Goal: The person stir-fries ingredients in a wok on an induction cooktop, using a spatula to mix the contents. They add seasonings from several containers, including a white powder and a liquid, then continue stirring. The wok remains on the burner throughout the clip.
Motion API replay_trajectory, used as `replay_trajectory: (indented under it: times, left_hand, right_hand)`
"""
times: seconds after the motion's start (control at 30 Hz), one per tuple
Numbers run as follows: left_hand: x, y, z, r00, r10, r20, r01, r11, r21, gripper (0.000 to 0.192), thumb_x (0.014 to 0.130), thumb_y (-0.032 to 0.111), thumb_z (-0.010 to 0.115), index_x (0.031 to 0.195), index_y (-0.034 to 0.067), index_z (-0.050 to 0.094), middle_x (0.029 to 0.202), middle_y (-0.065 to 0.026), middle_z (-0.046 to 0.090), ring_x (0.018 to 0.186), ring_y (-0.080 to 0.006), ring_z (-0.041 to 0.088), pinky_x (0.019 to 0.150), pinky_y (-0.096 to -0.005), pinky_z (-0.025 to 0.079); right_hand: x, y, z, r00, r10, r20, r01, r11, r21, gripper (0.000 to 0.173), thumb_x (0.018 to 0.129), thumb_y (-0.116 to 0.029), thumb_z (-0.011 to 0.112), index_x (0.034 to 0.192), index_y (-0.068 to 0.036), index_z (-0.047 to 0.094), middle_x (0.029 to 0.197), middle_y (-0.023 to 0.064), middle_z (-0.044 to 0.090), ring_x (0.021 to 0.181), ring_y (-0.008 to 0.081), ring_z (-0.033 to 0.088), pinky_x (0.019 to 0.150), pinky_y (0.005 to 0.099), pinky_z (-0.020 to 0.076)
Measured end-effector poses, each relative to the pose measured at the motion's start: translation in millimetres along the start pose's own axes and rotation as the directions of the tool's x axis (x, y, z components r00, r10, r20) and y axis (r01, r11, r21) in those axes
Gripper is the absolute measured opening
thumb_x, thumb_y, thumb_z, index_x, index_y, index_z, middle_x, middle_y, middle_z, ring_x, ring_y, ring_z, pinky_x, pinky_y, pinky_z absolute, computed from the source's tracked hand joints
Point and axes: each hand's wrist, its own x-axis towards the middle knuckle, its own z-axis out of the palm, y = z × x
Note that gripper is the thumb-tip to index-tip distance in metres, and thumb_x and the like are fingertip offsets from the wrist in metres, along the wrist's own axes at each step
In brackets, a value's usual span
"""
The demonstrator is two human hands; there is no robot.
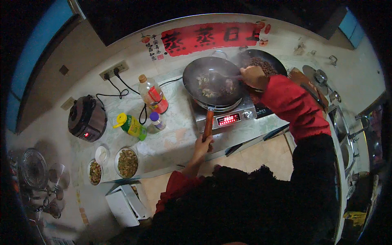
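Note:
My left hand [203, 148] grips the wooden handle [208, 123] of a dark wok [196, 69], which sits on a steel induction cooker [200, 120] with a lit red display. Above the wok's right side is my right hand [254, 76], shut on the handle of a dark spatula [216, 78]; its blade reaches into the wok among pieces of food [204, 87]. Steam rises from the food. Behind my right hand stands a second wok [280, 65] with dark brown food in it, partly hidden by the hand and the red sleeve.
Left of the cooker stand a large plastic bottle [157, 101], a green bottle with a yellow cap [133, 127] and a purple-capped jar [157, 122]. Farther left are an electric pressure cooker [87, 119] and bowls of food [127, 163]. A cleaver [314, 93] lies on a cutting board [297, 75] at right.

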Motion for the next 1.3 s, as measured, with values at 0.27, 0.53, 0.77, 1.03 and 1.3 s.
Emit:
replay_trajectory:
  times: [0.27, 0.53, 0.77, 1.03, 1.3]
  left_hand:
    - [10.5, -9.7, -0.5, 0.954, 0.299, 0.004, -0.267, 0.847, 0.46, 0.06, 0.076, 0.026, 0.058, 0.125, 0.008, 0.028, 0.086, -0.0133, 0.055, 0.067, -0.022, 0.056, 0.057, -0.0313, 0.045]
    - [8.6, -16.2, -2.7, 0.889, 0.457, -0.012, -0.355, 0.707, 0.612, 0.062, 0.074, 0.024, 0.058, 0.127, 0.01, 0.027, 0.106, -0.0181, 0.051, 0.095, -0.0329, 0.051, 0.079, -0.0353, 0.041]
    - [-2.3, 2.7, -2.3, 0.913, 0.406, 0.031, -0.346, 0.733, 0.585, 0.066, 0.073, 0.021, 0.06, 0.128, 0.011, 0.026, 0.103, -0.0162, 0.054, 0.094, -0.0281, 0.053, 0.078, -0.035, 0.041]
    - [1.4, -3.4, -3.7, 0.918, 0.394, -0.032, -0.286, 0.718, 0.634, 0.063, 0.075, 0.021, 0.058, 0.128, 0.013, 0.025, 0.096, -0.0186, 0.056, 0.088, -0.0335, 0.055, 0.075, -0.0387, 0.042]
    - [5.2, -8.4, -7.1, 0.908, 0.418, -0.04, -0.293, 0.7, 0.651, 0.067, 0.075, 0.029, 0.058, 0.128, 0.008, 0.023, 0.101, -0.0217, 0.054, 0.091, -0.0341, 0.054, 0.077, -0.0378, 0.042]
  right_hand:
    - [-19.3, 19.1, -48.5, 0.875, 0.29, 0.387, -0.333, 0.941, 0.049, 0.033, 0.074, -0.033, 0.055, 0.078, -0.001, 0.06, 0.077, 0.0171, 0.06, 0.072, 0.0324, 0.059, 0.063, 0.0404, 0.0473]
    - [-4.7, 52.1, 32.6, 0.799, 0.304, 0.519, -0.423, 0.897, 0.127, 0.038, 0.074, -0.037, 0.055, 0.079, 0.0, 0.059, 0.078, 0.0196, 0.059, 0.074, 0.0344, 0.058, 0.065, 0.0408, 0.0468]
    - [2.7, 19.4, 124.1, 0.847, 0.279, 0.452, -0.446, 0.836, 0.32, 0.041, 0.075, -0.04, 0.054, 0.079, 0.001, 0.059, 0.08, 0.0217, 0.059, 0.075, 0.0362, 0.057, 0.066, 0.0415, 0.0463]
    - [13.6, -1.3, 54.0, 0.955, 0.276, 0.112, -0.285, 0.956, 0.072, 0.032, 0.072, -0.034, 0.056, 0.073, -0.003, 0.063, 0.074, 0.0172, 0.06, 0.07, 0.0298, 0.06, 0.06, 0.0386, 0.0476]
    - [32.6, -10.7, 65.4, 0.992, 0.072, -0.104, -0.089, 0.981, -0.173, 0.014, 0.07, -0.013, 0.052, 0.077, -0.001, 0.056, 0.072, 0.0124, 0.059, 0.064, 0.023, 0.061, 0.05, 0.0319, 0.0488]
